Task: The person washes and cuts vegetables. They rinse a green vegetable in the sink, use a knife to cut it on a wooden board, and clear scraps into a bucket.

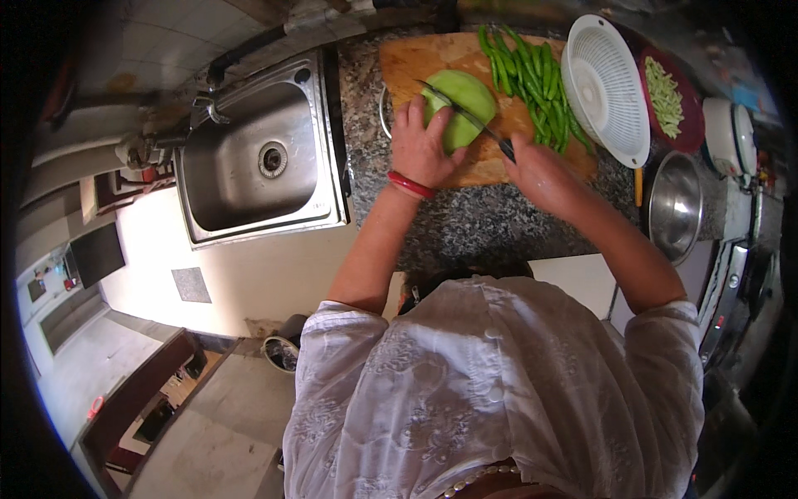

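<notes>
A pale green cabbage (466,87) rests on the wooden cutting board (408,53). My left hand (421,146), with a red bangle at the wrist, presses on its near left side with the fingers spread. A kitchen knife (474,120) lies slantwise across the cabbage, its dark handle gripped in my right hand (543,174). How deep the blade sits cannot be told. The left fingertips are close beside the blade. Long green chillies (542,81) are heaped on the board's right side, beyond my right hand.
To the left is a stainless steel sink (249,118) with a tap (215,107). A white plastic colander (601,93), a dark red bowl (693,134) of cut green pieces (663,96), a steel bowl (676,206) and a lidded pot (723,137) stand to the right. The granite counter's edge (461,257) is near my body.
</notes>
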`<state>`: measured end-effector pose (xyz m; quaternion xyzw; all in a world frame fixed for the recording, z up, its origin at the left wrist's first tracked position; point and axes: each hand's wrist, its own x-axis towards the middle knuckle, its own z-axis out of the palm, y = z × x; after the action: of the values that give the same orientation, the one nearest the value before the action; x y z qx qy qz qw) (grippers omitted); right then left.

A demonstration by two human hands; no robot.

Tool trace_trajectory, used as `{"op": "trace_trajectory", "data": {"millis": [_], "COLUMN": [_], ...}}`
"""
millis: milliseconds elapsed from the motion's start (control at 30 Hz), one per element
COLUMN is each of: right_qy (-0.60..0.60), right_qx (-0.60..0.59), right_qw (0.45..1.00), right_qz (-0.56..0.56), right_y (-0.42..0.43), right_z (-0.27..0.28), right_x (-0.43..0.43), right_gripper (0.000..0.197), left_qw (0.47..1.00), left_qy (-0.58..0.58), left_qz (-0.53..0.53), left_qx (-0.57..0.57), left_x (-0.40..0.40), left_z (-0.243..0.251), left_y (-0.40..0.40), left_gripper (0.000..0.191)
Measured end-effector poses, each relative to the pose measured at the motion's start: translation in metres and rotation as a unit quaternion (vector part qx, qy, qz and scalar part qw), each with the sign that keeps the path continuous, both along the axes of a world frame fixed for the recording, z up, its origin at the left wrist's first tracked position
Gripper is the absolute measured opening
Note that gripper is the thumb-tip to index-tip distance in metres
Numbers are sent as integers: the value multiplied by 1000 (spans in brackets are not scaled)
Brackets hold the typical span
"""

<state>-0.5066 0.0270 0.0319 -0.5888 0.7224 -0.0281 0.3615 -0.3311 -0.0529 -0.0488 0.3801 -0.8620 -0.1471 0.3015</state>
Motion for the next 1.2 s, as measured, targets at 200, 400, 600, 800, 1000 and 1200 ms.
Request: {"op": "trace_trajectory", "data": {"millis": [200, 400, 600, 800, 1000, 1200], "right_qy": [-63, -57, -59, -92, -94, -138], "right_qx": [-33, -38, -14, -39, -52, -103], "right_qw": [997, 998, 998, 994, 991, 984], "right_qz": [-1, 6, 34, 49, 75, 34], "right_y": [-27, -35, -35, -24, -3, 13], "right_z": [-51, -87, -84, -80, -65, -28], "right_x": [3, -5, -17, -19, -21, -24], "right_gripper": [21, 31, 32, 29, 34, 32], "left_qw": [1000, 999, 979, 979, 980, 982], "left_qy": [6, 6, 82, 42, 64, 67], "left_qz": [10, -2, -12, -6, 22, 30], "left_qx": [-6, 32, 189, 201, 187, 176], "left_x": [1, 4, 20, 25, 30, 35], "left_z": [-5, -5, -22, -21, -23, -36], "left_y": [-1, -2, -16, -5, 28, 36], "left_gripper": [54, 77, 99, 98, 98, 102]}}
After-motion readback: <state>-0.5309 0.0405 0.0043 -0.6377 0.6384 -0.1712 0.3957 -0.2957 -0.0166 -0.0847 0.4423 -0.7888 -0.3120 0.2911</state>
